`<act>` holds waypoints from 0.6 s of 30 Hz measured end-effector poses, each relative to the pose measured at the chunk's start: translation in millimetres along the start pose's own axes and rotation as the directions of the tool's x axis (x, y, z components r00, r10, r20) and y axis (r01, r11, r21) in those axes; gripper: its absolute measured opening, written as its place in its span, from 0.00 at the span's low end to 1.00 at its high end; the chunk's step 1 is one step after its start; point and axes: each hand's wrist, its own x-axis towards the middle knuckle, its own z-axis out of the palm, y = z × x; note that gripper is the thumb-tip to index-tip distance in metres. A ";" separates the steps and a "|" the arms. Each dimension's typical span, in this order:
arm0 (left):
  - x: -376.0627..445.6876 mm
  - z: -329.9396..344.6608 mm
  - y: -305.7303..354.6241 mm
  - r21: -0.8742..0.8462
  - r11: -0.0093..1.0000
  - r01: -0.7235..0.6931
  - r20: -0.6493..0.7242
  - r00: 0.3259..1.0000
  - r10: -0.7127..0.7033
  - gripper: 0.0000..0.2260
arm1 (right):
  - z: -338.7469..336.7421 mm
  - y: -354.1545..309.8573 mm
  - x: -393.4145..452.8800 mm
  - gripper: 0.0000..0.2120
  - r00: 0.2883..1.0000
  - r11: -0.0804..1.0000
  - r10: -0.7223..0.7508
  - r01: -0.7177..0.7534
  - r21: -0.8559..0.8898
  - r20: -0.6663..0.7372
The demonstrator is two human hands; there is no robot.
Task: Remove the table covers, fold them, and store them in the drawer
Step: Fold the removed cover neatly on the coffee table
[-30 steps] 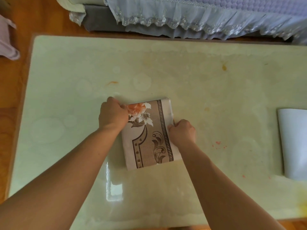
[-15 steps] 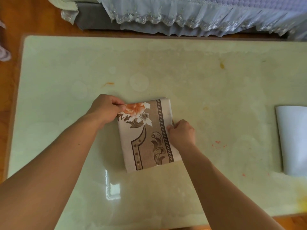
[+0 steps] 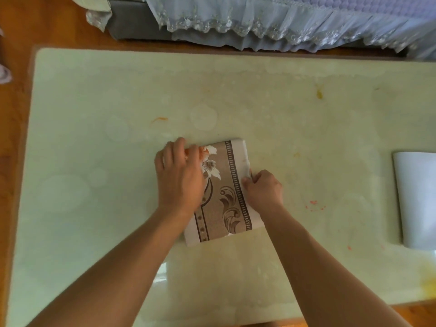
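A folded table cover with a brown border and an orange flower print lies as a small rectangle in the middle of the pale green table. My left hand lies flat on the cover's left half, fingers straight and pressing on the flower print. My right hand pinches the cover's right edge with curled fingers. A second folded cover, plain white, lies at the table's right edge, partly cut off by the frame.
A sofa with a lace-trimmed lilac cover stands behind the table's far edge. Wooden floor shows on the left. The tabletop carries small orange and yellow stains.
My left hand has moved from gripping the cover's upper left corner to lying flat on its left half. The right hand keeps its pinch on the right edge.
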 end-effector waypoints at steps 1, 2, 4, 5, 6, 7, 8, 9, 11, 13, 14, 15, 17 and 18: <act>-14.4 4.1 7.9 -0.001 0.999 -0.038 0.024 0.999 0.038 0.18 | 0.4 0.3 1.4 0.10 1.000 1.000 0.001 -0.001 0.003 -0.001; -27.1 9.9 13.2 -0.005 0.999 -0.040 0.092 0.995 0.041 0.22 | 1.4 0.5 1.9 0.10 1.000 1.000 0.002 -0.002 0.001 -0.003; -43.5 24.2 17.9 0.018 1.000 -0.009 0.206 0.979 0.005 0.29 | 4.0 2.3 3.0 0.10 1.000 1.000 -0.012 0.011 -0.011 -0.012; -46.7 30.4 17.6 0.036 0.999 0.001 0.228 0.974 -0.009 0.31 | 4.2 3.4 3.6 0.10 1.000 1.000 -0.013 0.013 -0.007 -0.013; -48.0 35.8 16.7 0.050 0.999 0.008 0.238 0.971 -0.020 0.31 | 2.8 4.2 3.8 0.09 1.000 1.000 -0.011 0.011 0.005 -0.004; -48.3 40.2 16.3 0.057 0.998 0.007 0.238 0.971 -0.020 0.32 | 0.6 4.9 4.4 0.10 1.000 1.000 -0.011 0.011 0.016 0.007; -48.0 42.9 16.6 0.063 0.998 0.004 0.238 0.971 -0.019 0.32 | -1.1 5.2 4.8 0.10 1.000 1.000 -0.008 0.007 0.018 0.018; -47.5 44.4 16.8 0.067 0.998 0.004 0.238 0.971 -0.020 0.32 | -2.2 4.7 3.6 0.09 1.000 1.000 -0.010 0.010 -0.002 0.011; -48.6 46.4 17.1 0.072 0.997 0.004 0.230 0.973 -0.021 0.32 | 3.3 1.7 -7.6 0.06 0.962 0.957 -0.217 0.175 -0.233 -0.168; -48.2 50.2 17.7 0.069 0.998 0.005 0.229 0.973 -0.021 0.32 | 17.9 -8.1 -22.8 0.11 0.714 0.736 -0.654 0.523 -0.429 -0.251; -47.9 51.9 17.5 0.065 0.998 0.014 0.230 0.973 -0.029 0.32 | 26.0 -12.3 -22.4 0.13 0.585 0.589 -0.794 0.674 -0.446 -0.165; -47.8 52.7 17.5 0.061 0.998 0.024 0.222 0.974 -0.037 0.32 | 31.4 -14.8 -15.5 0.16 0.510 0.471 -0.860 0.765 -0.440 -0.034; -48.9 53.4 16.9 0.046 0.999 0.026 0.188 0.982 -0.035 0.31 | 30.6 -15.6 12.1 0.24 0.525 0.390 -0.834 0.779 -0.492 0.171; -50.2 53.5 16.0 0.041 0.999 0.020 0.175 0.984 -0.027 0.31 | 28.6 -12.9 27.4 0.27 0.550 0.369 -0.807 0.753 -0.544 0.214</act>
